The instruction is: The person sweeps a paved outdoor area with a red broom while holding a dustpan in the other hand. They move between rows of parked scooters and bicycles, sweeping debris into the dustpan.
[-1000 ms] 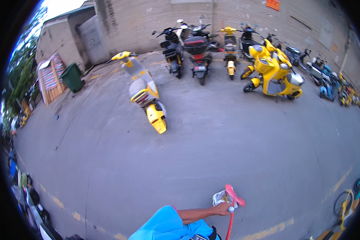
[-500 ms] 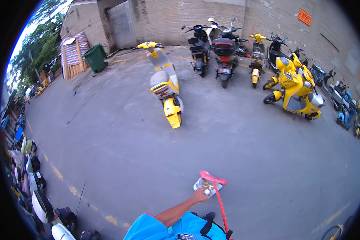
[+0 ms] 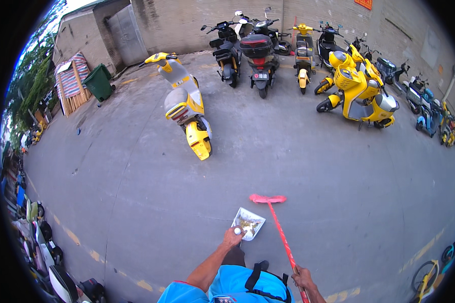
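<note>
My left hand [image 3: 232, 236] is closed round the pale round-ended handle of a white dustpan [image 3: 258, 222]. Brownish and whitish litter lies in the pan. Low on the right, my right hand [image 3: 303, 279] grips the red-striped pole of a broom [image 3: 280, 233]. Its pink-red head [image 3: 268, 199] rests on the pavement ahead of the dustpan and a little to its right, apart from it.
A yellow scooter [image 3: 189, 101] stands alone ahead on the grey pavement. More scooters line the far wall, among them a yellow one [image 3: 356, 91] at right. A green wheeled bin [image 3: 99, 83] stands far left; a yellow bicycle [image 3: 427, 280] is at lower right.
The broom head has moved off the dustpan, forward onto the pavement. The dustpan has shifted left, and its litter shows more openly. My right hand has come into view. The whole view has shifted.
</note>
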A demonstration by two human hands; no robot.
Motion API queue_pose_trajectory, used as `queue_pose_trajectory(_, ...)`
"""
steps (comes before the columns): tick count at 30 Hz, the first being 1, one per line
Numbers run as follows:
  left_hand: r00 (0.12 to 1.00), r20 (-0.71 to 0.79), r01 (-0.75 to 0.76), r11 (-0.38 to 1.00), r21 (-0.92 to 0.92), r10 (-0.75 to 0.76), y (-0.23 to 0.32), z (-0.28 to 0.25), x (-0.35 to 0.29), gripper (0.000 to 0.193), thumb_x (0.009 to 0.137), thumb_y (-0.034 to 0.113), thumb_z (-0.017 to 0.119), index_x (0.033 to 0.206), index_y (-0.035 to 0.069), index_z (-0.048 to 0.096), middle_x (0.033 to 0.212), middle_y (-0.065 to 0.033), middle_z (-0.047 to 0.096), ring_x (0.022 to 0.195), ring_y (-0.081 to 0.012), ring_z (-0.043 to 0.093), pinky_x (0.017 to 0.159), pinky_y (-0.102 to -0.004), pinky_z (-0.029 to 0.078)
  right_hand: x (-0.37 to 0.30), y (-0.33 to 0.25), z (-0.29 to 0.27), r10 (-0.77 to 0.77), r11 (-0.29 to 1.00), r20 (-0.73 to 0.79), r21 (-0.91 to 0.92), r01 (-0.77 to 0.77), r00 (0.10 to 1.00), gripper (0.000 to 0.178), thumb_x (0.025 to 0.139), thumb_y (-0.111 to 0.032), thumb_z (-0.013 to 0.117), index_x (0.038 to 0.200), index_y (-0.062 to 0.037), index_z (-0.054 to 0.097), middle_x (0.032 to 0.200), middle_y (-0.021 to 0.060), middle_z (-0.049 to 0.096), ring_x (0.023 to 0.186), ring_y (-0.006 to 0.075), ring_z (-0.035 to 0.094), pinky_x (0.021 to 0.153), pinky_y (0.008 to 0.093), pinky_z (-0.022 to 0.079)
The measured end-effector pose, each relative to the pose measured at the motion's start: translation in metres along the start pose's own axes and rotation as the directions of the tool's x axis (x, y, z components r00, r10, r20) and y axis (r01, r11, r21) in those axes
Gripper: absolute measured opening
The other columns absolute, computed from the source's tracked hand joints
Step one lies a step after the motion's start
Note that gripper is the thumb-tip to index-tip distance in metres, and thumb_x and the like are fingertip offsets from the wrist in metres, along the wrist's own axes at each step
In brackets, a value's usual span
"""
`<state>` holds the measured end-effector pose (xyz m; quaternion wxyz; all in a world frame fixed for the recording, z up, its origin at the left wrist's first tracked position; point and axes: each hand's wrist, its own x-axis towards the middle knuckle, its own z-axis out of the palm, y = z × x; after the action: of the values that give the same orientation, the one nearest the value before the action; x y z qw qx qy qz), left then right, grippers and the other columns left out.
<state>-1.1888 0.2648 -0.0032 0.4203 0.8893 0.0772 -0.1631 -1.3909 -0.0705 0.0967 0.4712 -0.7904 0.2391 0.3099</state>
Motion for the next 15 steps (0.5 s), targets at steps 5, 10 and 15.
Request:
queue_pose_trajectory(5,0.999,0.006,-0.047,0.997,-0.064,0.047,0.007,-0.001,0.029,0.024,0.081,0.032,0.074,0.087,0.009,0.069,0.076,-0.0107,0.069,0.074,-0.0185,0.066,0.067,-0.0361,0.052,-0.012,-0.029,0.006,0.087,0.993,0.034,-0.082,-0.084,0.996,0.06,0.084,-0.008,0.062,0.14,0.0037,0.043,0.068,0.0149,0.063,0.053,0.0203,0.064,0.05,0.036,0.052)
queue_pose_trajectory(10,0.994,0.019,-0.1,0.986,-0.135,0.103,0.01,-0.006,0.084,0.021,0.08,0.027,0.076,0.084,0.008,0.068,0.074,-0.0096,0.068,0.074,-0.0166,0.065,0.067,-0.0346,0.051,-0.032,-0.043,0.017,0.155,0.983,0.031,0.094,-0.157,0.987,0.06,0.083,-0.005,0.062,0.14,0.0054,0.044,0.069,0.0115,0.061,0.051,0.0166,0.059,0.048,0.0334,0.048)
queue_pose_trajectory(15,0.993,0.043,-0.106,0.985,-0.14,0.113,0.018,-0.024,0.13,0.025,0.076,0.036,0.076,0.081,0.012,0.069,0.079,-0.0164,0.069,0.079,-0.033,0.068,0.072,-0.0422,0.052,-0.024,-0.094,0.008,0.196,0.915,-0.041,0.367,-0.168,0.98,0.063,0.083,-0.002,0.062,0.141,0.0103,0.039,0.067,0.0061,0.057,0.047,0.0121,0.051,0.043,0.0286,0.042)
